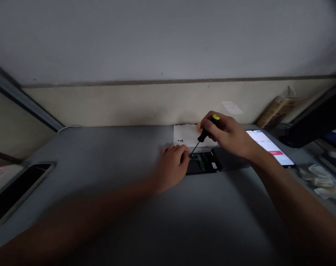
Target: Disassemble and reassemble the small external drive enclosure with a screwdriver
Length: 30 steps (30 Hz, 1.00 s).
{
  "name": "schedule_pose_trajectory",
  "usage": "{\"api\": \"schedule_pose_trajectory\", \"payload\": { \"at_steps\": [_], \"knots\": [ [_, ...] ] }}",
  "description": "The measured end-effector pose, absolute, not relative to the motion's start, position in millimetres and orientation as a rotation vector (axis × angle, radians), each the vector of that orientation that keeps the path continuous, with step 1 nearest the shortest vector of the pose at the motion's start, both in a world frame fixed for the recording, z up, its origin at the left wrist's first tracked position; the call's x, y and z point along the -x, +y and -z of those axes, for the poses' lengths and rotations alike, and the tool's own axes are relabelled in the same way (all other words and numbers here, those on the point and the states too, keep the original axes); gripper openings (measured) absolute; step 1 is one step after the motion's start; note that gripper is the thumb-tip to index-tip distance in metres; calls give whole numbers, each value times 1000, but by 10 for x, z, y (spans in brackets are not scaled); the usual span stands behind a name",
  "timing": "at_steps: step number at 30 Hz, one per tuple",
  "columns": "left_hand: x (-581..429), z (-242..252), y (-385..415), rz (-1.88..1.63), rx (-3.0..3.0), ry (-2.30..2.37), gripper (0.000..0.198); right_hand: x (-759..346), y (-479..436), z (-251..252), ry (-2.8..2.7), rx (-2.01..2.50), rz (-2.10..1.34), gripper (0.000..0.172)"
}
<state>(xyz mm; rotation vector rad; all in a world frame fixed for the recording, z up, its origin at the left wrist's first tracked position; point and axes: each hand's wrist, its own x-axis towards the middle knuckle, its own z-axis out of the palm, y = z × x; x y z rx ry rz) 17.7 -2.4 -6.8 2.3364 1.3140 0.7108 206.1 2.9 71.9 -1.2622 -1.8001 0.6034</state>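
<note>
A small black device (205, 162) lies opened on the grey table (107, 155), with a green circuit board showing inside. My right hand (230, 136) is closed round a black screwdriver with a yellow cap (208, 130), its tip down at the board's left corner. My left hand (172, 164) rests on the table with curled fingers pressed against the device's left edge, at the screwdriver tip.
A white sheet of paper (184, 136) with a few tiny dark screws lies behind the device. A lit phone (270, 147) lies to the right, a dark phone (15, 188) at far left. A book (275, 110) leans on the wall; clutter sits at right.
</note>
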Motion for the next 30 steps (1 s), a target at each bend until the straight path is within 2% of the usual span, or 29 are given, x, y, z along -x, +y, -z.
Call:
{"api": "schedule_pose_trajectory", "payload": {
  "at_steps": [6, 11, 16, 25, 30],
  "knots": [
    [-174, 118, -15, -741, -2339, 1313, 19, -1924, 163, -644, -1661, 1243, -648, 35],
    [-189, 151, -3, -749, -2359, 1331, 19, -1700, 168, -433, -1290, 907, -871, 29],
    [-197, 145, -4, -740, -2344, 1342, 20, -1644, 169, -361, -1090, 707, -986, 45],
    [-207, 132, 2, -724, -2341, 1351, 20, -1603, 129, -375, -1141, 696, -963, 50],
    [-205, 143, 7, -734, -2347, 1338, 22, -1638, 113, -412, -1113, 710, -1050, 44]
  ]
}}
